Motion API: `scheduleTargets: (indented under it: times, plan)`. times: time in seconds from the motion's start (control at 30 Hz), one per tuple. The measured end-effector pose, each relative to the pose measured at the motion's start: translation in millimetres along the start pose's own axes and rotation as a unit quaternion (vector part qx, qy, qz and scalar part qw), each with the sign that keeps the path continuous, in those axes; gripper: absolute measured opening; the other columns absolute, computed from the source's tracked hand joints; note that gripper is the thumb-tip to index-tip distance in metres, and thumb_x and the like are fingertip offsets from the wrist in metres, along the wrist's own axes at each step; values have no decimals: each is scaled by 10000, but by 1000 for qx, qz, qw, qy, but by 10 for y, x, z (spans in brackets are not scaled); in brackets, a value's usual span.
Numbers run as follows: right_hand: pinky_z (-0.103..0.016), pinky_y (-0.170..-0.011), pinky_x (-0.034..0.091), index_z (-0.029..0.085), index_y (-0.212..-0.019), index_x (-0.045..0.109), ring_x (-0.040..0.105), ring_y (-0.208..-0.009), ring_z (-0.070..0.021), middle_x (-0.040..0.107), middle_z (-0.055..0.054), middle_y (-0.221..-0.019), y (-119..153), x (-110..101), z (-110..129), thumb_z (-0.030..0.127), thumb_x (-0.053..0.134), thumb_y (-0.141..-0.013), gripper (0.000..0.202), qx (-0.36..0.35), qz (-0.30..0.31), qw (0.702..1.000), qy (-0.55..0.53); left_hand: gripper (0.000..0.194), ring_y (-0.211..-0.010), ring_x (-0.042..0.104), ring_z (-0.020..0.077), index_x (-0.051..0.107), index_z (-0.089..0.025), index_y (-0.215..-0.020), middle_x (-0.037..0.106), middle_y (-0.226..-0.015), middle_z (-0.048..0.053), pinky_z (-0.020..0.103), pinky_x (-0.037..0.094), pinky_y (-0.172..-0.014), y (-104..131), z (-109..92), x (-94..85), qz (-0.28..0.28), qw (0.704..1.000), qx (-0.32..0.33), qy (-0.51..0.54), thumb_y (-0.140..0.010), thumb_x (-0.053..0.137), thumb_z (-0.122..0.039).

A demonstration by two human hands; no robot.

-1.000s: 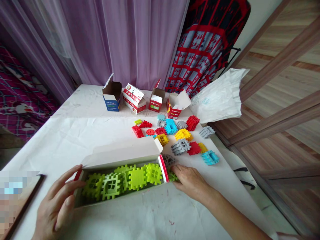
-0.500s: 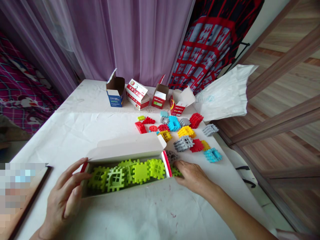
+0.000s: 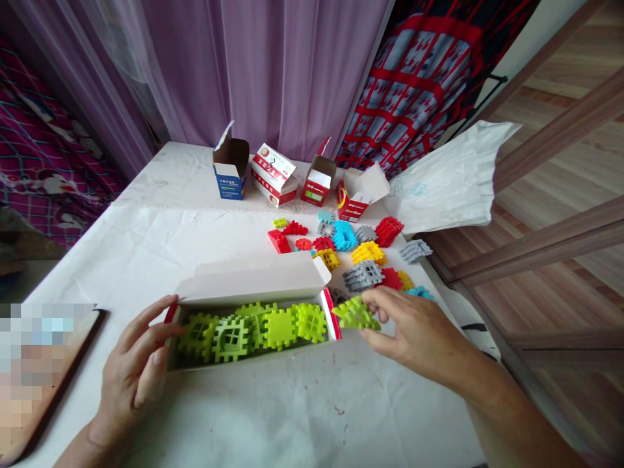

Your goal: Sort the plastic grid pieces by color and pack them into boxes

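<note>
A long white cardboard box [image 3: 253,361] with red ends lies open near the table's front, its lid flap folded back. Several lime-green toy building blocks [image 3: 280,329] with notched edges fill it, some with window grids. My left hand [image 3: 139,354] grips the box's left end, fingertips over the rim. Just outside the right end, my right hand [image 3: 409,325] pinches a green building block [image 3: 355,313] between thumb and fingers, slightly tilted. A grey block [image 3: 337,296] is partly hidden behind it.
Red, yellow, grey and blue blocks [image 3: 368,252] are strewn behind the box to the right. Several small open cartons [image 3: 314,195] line the back of the table [image 3: 160,247]. A white bag [image 3: 448,182] lies at the back right, and a dark-edged device [image 3: 53,383] at the left.
My right hand has lifted the green block from beside the box's right end. My left hand stays on the box. The whole view has shifted slightly.
</note>
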State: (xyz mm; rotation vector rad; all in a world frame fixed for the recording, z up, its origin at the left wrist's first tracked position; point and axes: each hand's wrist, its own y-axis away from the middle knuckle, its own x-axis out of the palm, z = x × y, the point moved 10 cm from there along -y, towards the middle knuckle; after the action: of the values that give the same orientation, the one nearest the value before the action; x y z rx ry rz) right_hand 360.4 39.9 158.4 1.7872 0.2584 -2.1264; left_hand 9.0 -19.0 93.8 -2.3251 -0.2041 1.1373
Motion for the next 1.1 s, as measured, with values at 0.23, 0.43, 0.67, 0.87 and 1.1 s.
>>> scheduleTargets:
  times: [0.23, 0.43, 0.67, 0.87, 1.1]
  plan:
    - [-294, -689, 379, 196, -987, 638, 640, -871, -210, 699, -43, -945, -512, 246, 921, 312, 639, -786, 231, -115, 62, 991, 27, 224, -1248, 539, 219, 603, -237, -991, 519, -1418, 61, 346, 429, -1010, 4, -31, -6, -12, 1000, -2, 13, -935, 386, -236]
    - [-298, -700, 371, 187, -977, 653, 637, -894, -213, 701, -60, -967, -551, 503, 995, 304, 627, -807, 208, -131, 115, 983, 52, 240, -1225, 560, 239, 622, -219, -959, 540, -1403, 72, 368, 461, -1005, 13, 1, -17, -19, 999, -15, 24, -937, 391, -278]
    - [-284, -677, 344, 211, -1002, 654, 618, -826, -174, 685, -17, -920, -591, 307, 971, 330, 673, -804, 232, -119, 77, 990, 18, 230, -1216, 575, 241, 622, -227, -949, 551, -1394, 67, 365, 476, -995, -25, -50, -30, -21, 999, 1, 27, -926, 399, -281]
    - [-293, -670, 371, 197, -943, 657, 642, -830, -194, 701, -34, -900, -657, 415, 1417, 448, 685, -828, 277, -166, 81, 983, 19, 212, -1203, 586, 239, 616, -221, -949, 566, -1372, 88, 370, 485, -989, -42, -92, -38, -26, 999, 7, 21, -913, 409, -245]
    - [-296, -704, 409, 189, -981, 677, 663, -892, -231, 715, -67, -925, -668, 500, 1523, 517, 701, -822, 365, -156, 89, 983, 26, 206, -1207, 585, 234, 614, -223, -953, 559, -1381, 83, 369, 490, -995, -45, -108, -49, -21, 999, 7, 23, -910, 413, -239]
